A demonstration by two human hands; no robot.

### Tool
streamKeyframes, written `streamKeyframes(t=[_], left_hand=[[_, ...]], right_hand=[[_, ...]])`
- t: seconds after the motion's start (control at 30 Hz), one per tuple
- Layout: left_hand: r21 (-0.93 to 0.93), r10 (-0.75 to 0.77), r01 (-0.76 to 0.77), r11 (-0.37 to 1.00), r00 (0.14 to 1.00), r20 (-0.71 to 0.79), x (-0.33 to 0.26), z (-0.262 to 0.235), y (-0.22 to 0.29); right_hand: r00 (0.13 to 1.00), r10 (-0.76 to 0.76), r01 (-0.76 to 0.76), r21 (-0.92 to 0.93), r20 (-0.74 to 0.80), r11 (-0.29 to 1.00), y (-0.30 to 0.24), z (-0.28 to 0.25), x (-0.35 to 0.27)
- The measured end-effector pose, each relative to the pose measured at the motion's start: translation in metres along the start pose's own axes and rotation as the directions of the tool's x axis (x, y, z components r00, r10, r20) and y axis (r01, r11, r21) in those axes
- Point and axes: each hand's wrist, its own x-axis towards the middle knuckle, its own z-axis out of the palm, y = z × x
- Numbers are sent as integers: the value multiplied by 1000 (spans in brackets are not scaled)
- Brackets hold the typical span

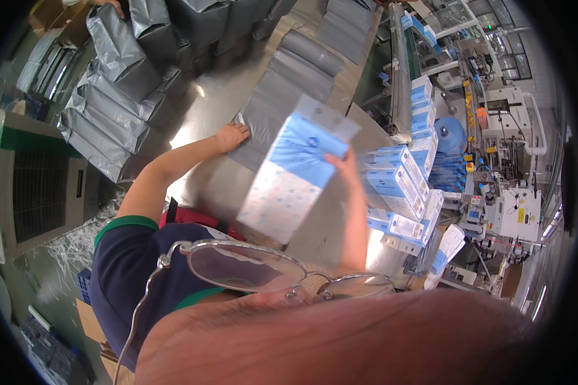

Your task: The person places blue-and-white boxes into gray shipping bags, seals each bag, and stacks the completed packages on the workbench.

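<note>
My right hand (345, 165) grips the side of a blue-and-white plastic-wrapped pack (281, 199), with its thumb on the front face. The pack is tilted above the metal table. It has a clear flap with holes at its upper end, and its lower end is dotted with small prints. My left hand (231, 136) is closed on the left edge of a grey plastic bag (279, 80) lying flat on the table. The pack's lower right part covers some of the bag.
Filled grey bags (119, 106) stand crowded at the left, with another person's hand (112, 5) behind them. More flat grey bags (345, 29) lie at the far side. Blue-and-white packs (392, 176) are piled at the right beside a machine (507, 122). The metal table (221, 96) lies between.
</note>
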Motion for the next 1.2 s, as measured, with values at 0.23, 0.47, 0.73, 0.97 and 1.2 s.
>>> streamKeyframes(t=[0.23, 0.47, 0.73, 0.97, 1.2], left_hand=[[66, 75, -75, 995, 997, 4, 38, 16, -5], [-565, -236, 173, 807, 971, -40, 69, -21, -16], [-391, -309, 38, 920, 685, -660, 12, -14, 6], [-439, -523, 524, 730, 842, 134, -18, 12, 8], [-596, 181, -38, 802, 966, 183, -193, 57, 31]], right_hand=[[991, -100, 97, 35, 94, 995, 139, 64, 10], [994, 74, -107, -837, -79, 536, 39, 115, 58], [619, -434, -40, -577, -655, 816, 99, 131, 27], [911, 155, -381, -631, -383, 676, 99, 130, 7], [943, -60, -142, -558, -327, 818, 109, 179, -119]])
